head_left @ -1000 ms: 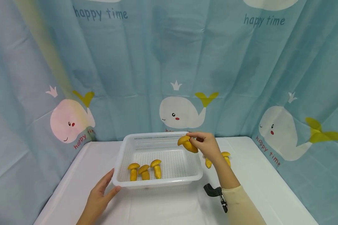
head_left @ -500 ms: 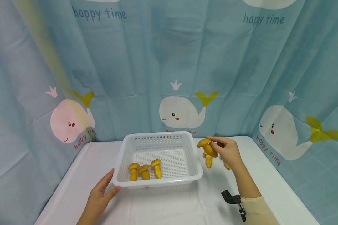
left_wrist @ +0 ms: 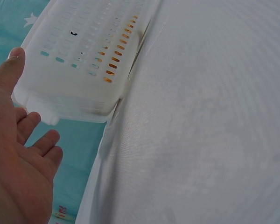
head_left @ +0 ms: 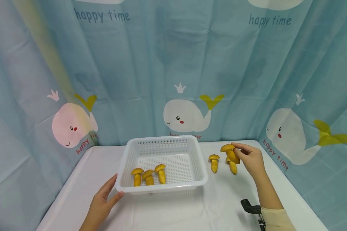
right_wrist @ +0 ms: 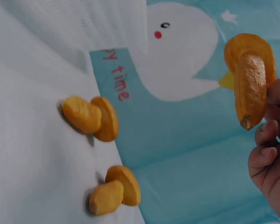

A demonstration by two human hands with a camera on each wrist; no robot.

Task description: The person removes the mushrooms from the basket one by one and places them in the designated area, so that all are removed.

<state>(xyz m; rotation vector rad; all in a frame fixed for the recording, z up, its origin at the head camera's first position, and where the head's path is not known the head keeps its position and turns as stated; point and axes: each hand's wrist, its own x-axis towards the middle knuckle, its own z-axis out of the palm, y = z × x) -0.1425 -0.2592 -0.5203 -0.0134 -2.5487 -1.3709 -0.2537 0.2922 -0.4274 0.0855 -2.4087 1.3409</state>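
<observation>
My right hand pinches a yellow mushroom by its side, held up over the right part of the table. In the right wrist view the same mushroom shows its stem toward the camera. Two more mushrooms lie on the table below: one nearer the basket and another partly behind the held one. My left hand is at the front left corner of a white plastic basket, thumb and fingers spread along its rim. Inside, three mushrooms stand in a row at the front left.
A white cloth covers the table. Blue curtains with whale prints hang close behind and at both sides. A black wrist mount sticks out from the right sleeve.
My right hand has carried the mushroom from over the basket's right side to the right, over the table. The left hand and basket have stayed put.
</observation>
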